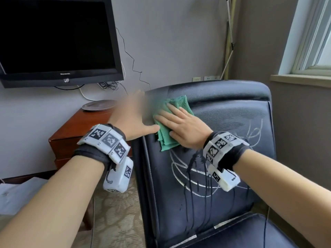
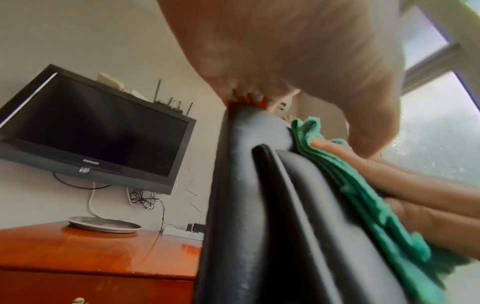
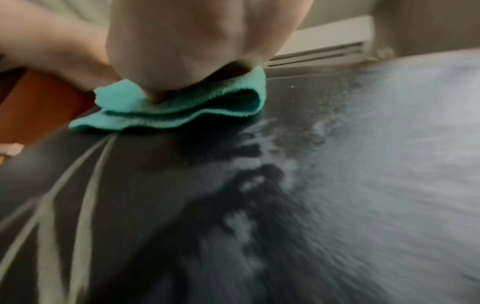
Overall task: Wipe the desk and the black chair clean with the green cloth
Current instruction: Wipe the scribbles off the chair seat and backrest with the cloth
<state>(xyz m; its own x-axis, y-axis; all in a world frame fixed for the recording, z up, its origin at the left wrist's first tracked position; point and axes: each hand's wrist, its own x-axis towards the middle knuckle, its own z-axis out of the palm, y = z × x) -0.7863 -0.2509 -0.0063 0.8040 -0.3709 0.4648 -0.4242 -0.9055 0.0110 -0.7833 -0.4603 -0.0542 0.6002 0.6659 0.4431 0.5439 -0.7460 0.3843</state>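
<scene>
Pressure is going through the right hand (image 1: pixel 182 127), whose straight fingers are lying flat on the folded green cloth (image 1: pixel 168 126) and pressing it against the upper left part of the black chair (image 1: pixel 223 140) backrest. The left hand (image 1: pixel 132 120) is resting at the chair's top left corner, blurred in the head view; the left wrist view suggests its fingers are hooking over the top edge, steadying the back, though how tightly I cannot tell. Pale scrawled lines (image 1: pixel 189 169) and dark wet drip trails (image 1: pixel 197 176) are showing lower on the backrest, so most of that panel probably still needs wiping. To do this stroke well, the palm should be keeping the cloth's layers stacked, since its loose lower corner is hanging free, and the passes should be overlapping while working downward so the runs get caught. The wooden table (image 1: pixel 86 126) with the grey plate (image 1: pixel 98 105) is standing just left of the chair.
</scene>
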